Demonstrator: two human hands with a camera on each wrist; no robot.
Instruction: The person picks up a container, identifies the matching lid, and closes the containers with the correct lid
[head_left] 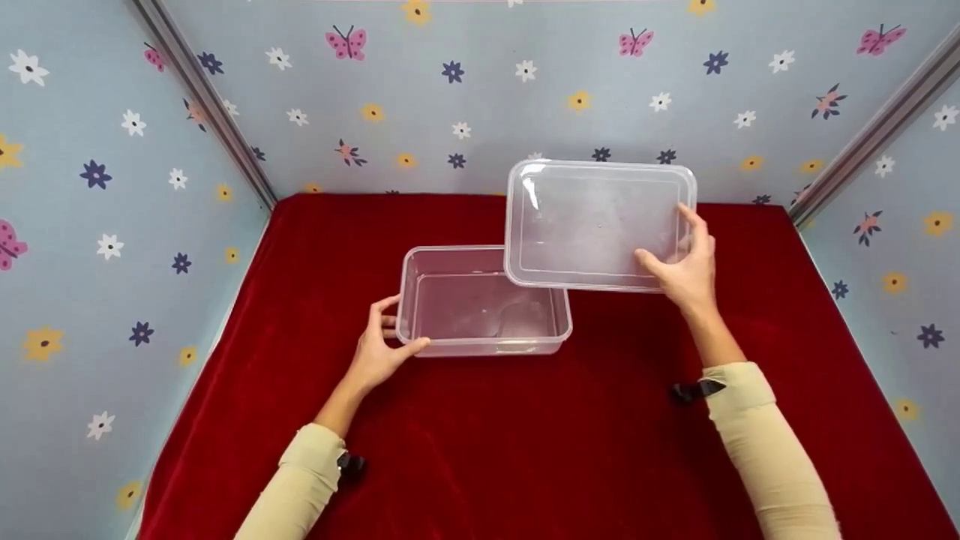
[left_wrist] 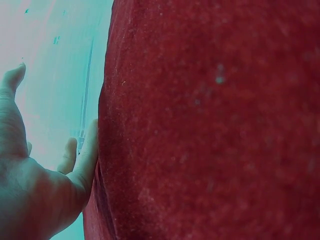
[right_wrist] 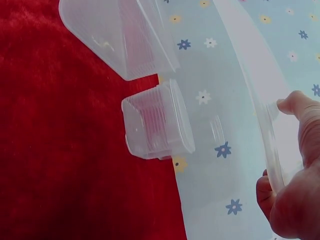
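Note:
A clear rectangular plastic container appears in the head view above the red cloth, its open top towards me. My left hand grips its left end, thumb at the front rim and fingers along the side. In the left wrist view the left hand shows spread thumb and fingers; the container cannot be made out there. My right hand holds a translucent lid by its right end, tilted, overlapping the container's far right corner. The right wrist view shows this lid edge-on and the right hand.
A smaller clear lidded container appears in the right wrist view beside the larger one. Red velvety cloth covers the table. Pale blue walls patterned with flowers and butterflies enclose the back and sides.

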